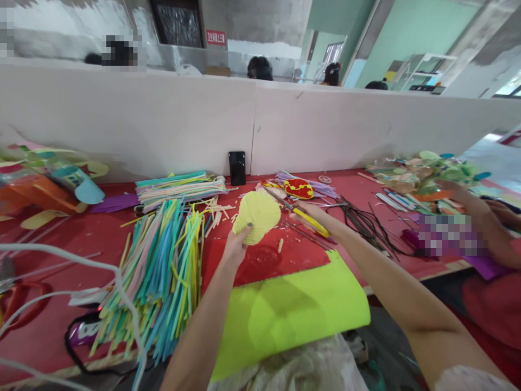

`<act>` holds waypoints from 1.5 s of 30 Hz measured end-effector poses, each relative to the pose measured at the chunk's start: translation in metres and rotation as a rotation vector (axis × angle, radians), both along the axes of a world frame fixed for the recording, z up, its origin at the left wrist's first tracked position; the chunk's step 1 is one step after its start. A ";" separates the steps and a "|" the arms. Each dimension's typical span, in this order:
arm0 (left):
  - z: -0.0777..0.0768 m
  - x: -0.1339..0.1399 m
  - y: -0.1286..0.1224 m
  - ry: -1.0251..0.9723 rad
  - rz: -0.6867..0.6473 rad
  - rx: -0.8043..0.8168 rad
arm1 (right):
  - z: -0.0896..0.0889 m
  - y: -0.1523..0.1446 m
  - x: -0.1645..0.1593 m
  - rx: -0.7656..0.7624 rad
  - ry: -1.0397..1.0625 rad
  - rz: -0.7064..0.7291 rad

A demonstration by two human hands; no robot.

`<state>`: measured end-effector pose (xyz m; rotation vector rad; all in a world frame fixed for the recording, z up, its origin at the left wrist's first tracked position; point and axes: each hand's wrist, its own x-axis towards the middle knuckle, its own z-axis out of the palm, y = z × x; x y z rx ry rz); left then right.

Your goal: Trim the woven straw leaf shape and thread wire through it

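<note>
My left hand [237, 244] grips the lower left edge of a pale yellow, ribbed, rounded piece [260, 216]. Just right of it, my right hand [311, 216] is closed around scissors with yellow handles [312, 221]; their blades point up and left, close to the piece's upper right edge. Whether the blades touch it I cannot tell. Below both hands a bright lime-green sheet [297, 309] hangs over the table's front edge. Small pale offcuts [280, 245] lie on the red tabletop [260, 266]. A red and yellow decorated oval piece [299, 188] rests behind the scissors.
Many pastel strips [157, 271] are heaped at left, with another bundle [179, 190] behind. A black phone [237, 168] leans on the white partition [183, 119]. Dark wires [362, 222] lie right. A white cable [122, 288] crosses front left. Another person's arm [472, 206] reaches in at right.
</note>
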<state>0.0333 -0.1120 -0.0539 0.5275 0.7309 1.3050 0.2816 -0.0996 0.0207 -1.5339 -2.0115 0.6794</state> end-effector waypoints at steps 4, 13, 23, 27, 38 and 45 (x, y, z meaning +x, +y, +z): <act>0.001 0.000 0.000 0.027 0.004 -0.013 | 0.011 -0.007 0.000 0.043 -0.081 0.122; -0.004 -0.001 -0.001 0.023 -0.019 -0.008 | 0.016 -0.008 0.001 -0.003 -0.042 0.162; -0.006 -0.001 0.001 0.031 -0.023 0.005 | 0.007 -0.004 0.003 0.004 -0.040 0.167; -0.008 -0.002 0.001 0.033 -0.026 0.007 | 0.008 -0.006 0.003 0.017 -0.059 0.159; -0.006 -0.001 0.000 0.042 -0.031 -0.005 | 0.005 -0.001 0.003 0.036 -0.126 0.164; -0.001 -0.001 -0.002 0.050 -0.031 -0.008 | 0.000 0.003 0.006 0.055 -0.134 0.140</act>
